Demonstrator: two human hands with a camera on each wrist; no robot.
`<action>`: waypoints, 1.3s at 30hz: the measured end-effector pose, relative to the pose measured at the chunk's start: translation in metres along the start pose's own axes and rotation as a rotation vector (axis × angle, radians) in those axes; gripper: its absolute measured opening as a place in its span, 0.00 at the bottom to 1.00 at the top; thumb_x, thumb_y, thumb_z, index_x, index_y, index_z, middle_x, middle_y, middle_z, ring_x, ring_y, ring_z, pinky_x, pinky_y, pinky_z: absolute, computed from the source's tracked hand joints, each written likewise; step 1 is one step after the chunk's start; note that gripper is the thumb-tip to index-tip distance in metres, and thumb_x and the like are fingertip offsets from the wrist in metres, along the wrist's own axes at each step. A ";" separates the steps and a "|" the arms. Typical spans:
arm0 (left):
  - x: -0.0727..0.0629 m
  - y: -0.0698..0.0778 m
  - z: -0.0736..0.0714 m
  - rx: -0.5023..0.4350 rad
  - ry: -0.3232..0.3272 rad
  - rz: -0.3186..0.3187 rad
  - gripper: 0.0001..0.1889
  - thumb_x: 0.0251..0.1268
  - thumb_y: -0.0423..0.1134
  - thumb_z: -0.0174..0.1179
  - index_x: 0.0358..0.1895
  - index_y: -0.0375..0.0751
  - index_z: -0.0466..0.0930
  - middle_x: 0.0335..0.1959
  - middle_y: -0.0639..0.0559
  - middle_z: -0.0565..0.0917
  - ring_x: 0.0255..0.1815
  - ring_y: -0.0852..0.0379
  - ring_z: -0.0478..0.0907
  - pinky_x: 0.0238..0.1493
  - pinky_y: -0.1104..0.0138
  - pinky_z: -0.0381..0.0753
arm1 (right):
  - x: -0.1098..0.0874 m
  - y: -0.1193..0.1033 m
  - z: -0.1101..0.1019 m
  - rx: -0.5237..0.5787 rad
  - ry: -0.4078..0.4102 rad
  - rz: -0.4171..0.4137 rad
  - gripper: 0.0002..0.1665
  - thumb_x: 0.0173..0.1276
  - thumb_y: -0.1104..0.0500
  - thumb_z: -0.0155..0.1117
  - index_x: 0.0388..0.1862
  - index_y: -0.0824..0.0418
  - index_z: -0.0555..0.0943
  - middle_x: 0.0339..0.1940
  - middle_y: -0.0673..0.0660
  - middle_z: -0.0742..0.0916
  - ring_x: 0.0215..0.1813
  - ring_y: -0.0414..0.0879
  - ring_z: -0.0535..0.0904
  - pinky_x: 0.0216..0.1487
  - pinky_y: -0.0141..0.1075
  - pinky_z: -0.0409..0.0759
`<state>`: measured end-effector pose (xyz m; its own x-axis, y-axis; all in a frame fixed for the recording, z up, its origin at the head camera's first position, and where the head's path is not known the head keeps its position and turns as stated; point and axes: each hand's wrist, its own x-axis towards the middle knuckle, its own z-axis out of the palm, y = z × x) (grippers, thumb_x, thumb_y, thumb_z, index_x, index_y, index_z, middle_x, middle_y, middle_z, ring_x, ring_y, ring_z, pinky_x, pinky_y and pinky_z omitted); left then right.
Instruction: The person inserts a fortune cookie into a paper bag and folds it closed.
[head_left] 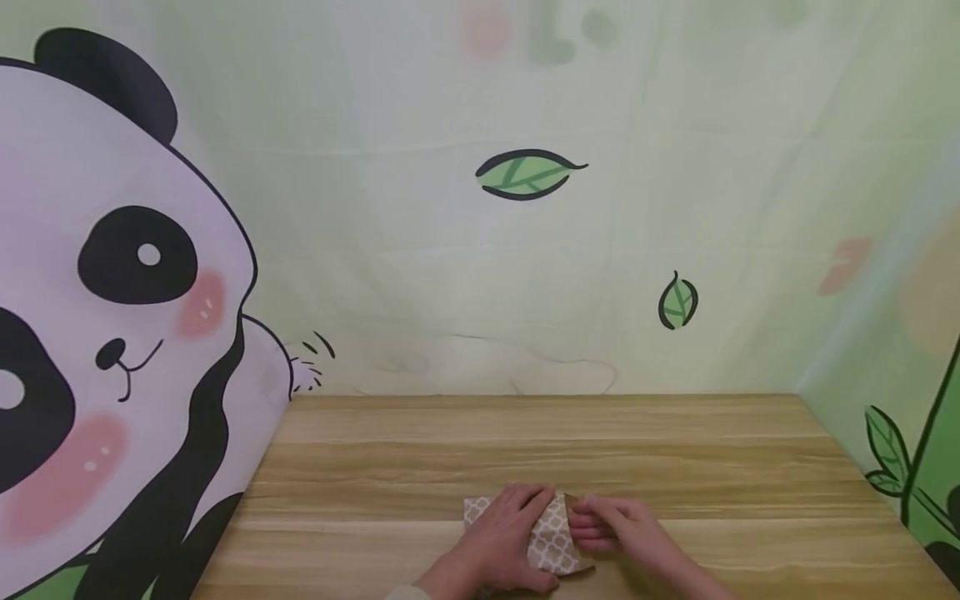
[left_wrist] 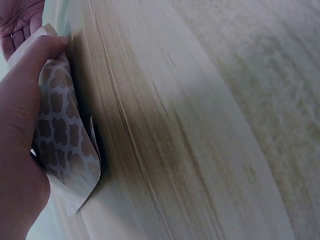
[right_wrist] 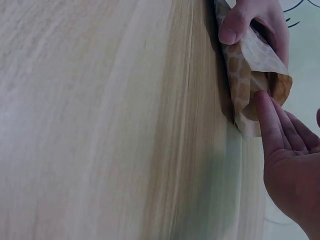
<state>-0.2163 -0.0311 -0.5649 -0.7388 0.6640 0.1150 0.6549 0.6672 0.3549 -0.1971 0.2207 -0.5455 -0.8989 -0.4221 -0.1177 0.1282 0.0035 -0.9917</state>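
A small paper bag (head_left: 553, 540) with a white lattice print on tan lies on its side at the table's near edge. My left hand (head_left: 498, 540) grips it from above, thumb on the near side and fingers over the far side. In the right wrist view the bag's mouth (right_wrist: 260, 82) gapes, showing its plain brown inside. The straight fingers of my right hand (right_wrist: 292, 155) reach into that mouth, palm turned up. In the left wrist view the patterned side (left_wrist: 60, 125) shows under the left thumb. Whether the bag contains anything cannot be seen.
The wooden table (head_left: 360, 458) stretches from the hands to the back wall. A pale green printed cloth (head_left: 405, 250) hangs behind it, with a large panda (head_left: 150, 350) drawn at the left and leaves at the right.
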 end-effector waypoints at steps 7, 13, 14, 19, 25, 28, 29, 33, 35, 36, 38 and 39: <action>0.000 -0.001 -0.001 -0.001 0.010 0.016 0.60 0.48 0.65 0.77 0.84 0.44 0.62 0.77 0.51 0.71 0.76 0.54 0.68 0.75 0.60 0.73 | 0.002 -0.002 0.006 0.054 0.015 0.047 0.39 0.91 0.49 0.41 0.68 0.88 0.69 0.60 0.78 0.85 0.55 0.52 0.90 0.58 0.43 0.88; 0.001 0.000 -0.001 0.085 0.028 0.047 0.61 0.47 0.67 0.77 0.84 0.43 0.62 0.76 0.51 0.72 0.76 0.53 0.69 0.77 0.60 0.70 | 0.000 -0.005 0.004 0.066 0.007 0.059 0.40 0.91 0.48 0.41 0.68 0.88 0.69 0.60 0.77 0.85 0.56 0.53 0.90 0.59 0.44 0.88; 0.001 0.001 -0.001 0.102 0.031 0.051 0.61 0.47 0.67 0.77 0.84 0.43 0.62 0.76 0.51 0.72 0.76 0.53 0.69 0.78 0.60 0.70 | -0.001 -0.005 0.002 0.065 0.008 0.059 0.40 0.91 0.48 0.41 0.69 0.88 0.69 0.61 0.77 0.85 0.57 0.53 0.89 0.59 0.44 0.88; 0.002 0.002 0.000 0.097 0.056 0.040 0.56 0.46 0.64 0.77 0.81 0.45 0.66 0.74 0.51 0.74 0.74 0.55 0.71 0.76 0.62 0.71 | -0.009 -0.007 -0.011 -0.010 0.062 0.041 0.37 0.90 0.50 0.45 0.68 0.87 0.70 0.59 0.77 0.86 0.59 0.57 0.89 0.59 0.43 0.87; -0.002 0.000 0.002 -0.035 0.152 -0.018 0.54 0.43 0.60 0.79 0.79 0.48 0.70 0.71 0.52 0.76 0.70 0.55 0.74 0.69 0.62 0.79 | -0.015 -0.010 -0.024 -0.117 0.127 -0.032 0.29 0.88 0.59 0.52 0.64 0.89 0.72 0.55 0.79 0.86 0.54 0.52 0.91 0.57 0.41 0.88; -0.003 0.002 0.001 -0.112 0.219 -0.026 0.54 0.44 0.59 0.79 0.80 0.49 0.69 0.71 0.52 0.76 0.69 0.55 0.75 0.66 0.60 0.81 | -0.016 -0.015 -0.026 -0.167 0.120 -0.085 0.27 0.87 0.62 0.53 0.62 0.90 0.73 0.53 0.81 0.86 0.51 0.47 0.91 0.56 0.43 0.88; -0.003 0.004 0.001 -0.140 0.246 -0.022 0.54 0.45 0.58 0.80 0.80 0.49 0.69 0.71 0.51 0.76 0.68 0.55 0.75 0.65 0.59 0.81 | -0.016 -0.018 -0.026 -0.181 0.112 -0.100 0.26 0.86 0.62 0.54 0.61 0.90 0.74 0.53 0.80 0.86 0.51 0.46 0.91 0.56 0.43 0.89; -0.004 0.013 -0.002 -0.251 0.373 -0.017 0.55 0.45 0.55 0.82 0.81 0.48 0.67 0.71 0.49 0.75 0.66 0.53 0.76 0.63 0.58 0.83 | -0.015 -0.033 -0.022 -0.269 0.072 -0.120 0.25 0.86 0.59 0.56 0.58 0.85 0.79 0.47 0.74 0.90 0.47 0.47 0.91 0.51 0.42 0.90; -0.004 0.019 -0.002 -0.303 0.431 -0.011 0.57 0.44 0.52 0.84 0.82 0.46 0.66 0.71 0.47 0.74 0.66 0.52 0.76 0.63 0.57 0.83 | -0.014 -0.042 -0.020 -0.307 0.039 -0.121 0.23 0.85 0.58 0.57 0.56 0.81 0.83 0.45 0.69 0.91 0.45 0.49 0.92 0.49 0.41 0.91; -0.003 0.022 -0.002 -0.321 0.453 -0.010 0.57 0.44 0.52 0.84 0.82 0.46 0.65 0.71 0.46 0.74 0.66 0.51 0.76 0.63 0.57 0.83 | -0.014 -0.047 -0.019 -0.330 0.022 -0.127 0.22 0.85 0.58 0.58 0.55 0.79 0.84 0.44 0.67 0.91 0.43 0.50 0.92 0.47 0.40 0.91; -0.003 0.027 -0.002 -0.342 0.485 -0.005 0.59 0.44 0.50 0.84 0.83 0.46 0.63 0.73 0.45 0.72 0.67 0.50 0.75 0.63 0.56 0.83 | -0.012 -0.056 -0.016 -0.362 -0.013 -0.150 0.19 0.84 0.59 0.59 0.53 0.76 0.86 0.42 0.65 0.92 0.41 0.52 0.92 0.46 0.41 0.91; -0.002 0.030 -0.002 -0.344 0.496 -0.004 0.59 0.45 0.50 0.84 0.84 0.47 0.62 0.73 0.45 0.72 0.67 0.49 0.74 0.63 0.56 0.83 | -0.011 -0.059 -0.014 -0.380 -0.026 -0.164 0.17 0.83 0.60 0.60 0.52 0.75 0.86 0.41 0.64 0.92 0.40 0.51 0.92 0.45 0.42 0.92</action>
<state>-0.1955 -0.0132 -0.5531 -0.7813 0.3697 0.5029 0.6242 0.4670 0.6263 -0.2008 0.2382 -0.4862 -0.8828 -0.4681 0.0403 -0.1845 0.2665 -0.9460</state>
